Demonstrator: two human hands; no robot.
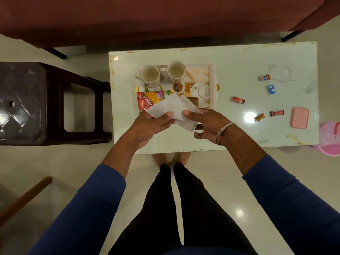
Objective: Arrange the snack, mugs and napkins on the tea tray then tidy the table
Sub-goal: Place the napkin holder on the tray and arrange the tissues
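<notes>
The tea tray (pixel 211 78) lies on the white table (pixel 230 57). Two floral mugs (pixel 151 75) (pixel 176 70) stand upright at its far left. A red and yellow snack packet (pixel 149 97) lies on the tray's near left. A small strainer bowl (pixel 178 87) and a white teapot (pixel 202 91) sit on its right side. Both hands hold white napkins (pixel 172 107) just above the tray's near edge. My left hand (pixel 152 126) pinches the left side with thumb on top. My right hand (pixel 207 124) grips the right side.
Several wrapped candies (pixel 238 99) (pixel 270 89) (pixel 276 113) lie scattered on the table's right half. A pink lid (pixel 299 117) and a clear plastic box (pixel 279 73) are there too. A dark stool (pixel 36 103) stands left, a pink bin (pixel 329 138) right, a maroon sofa behind.
</notes>
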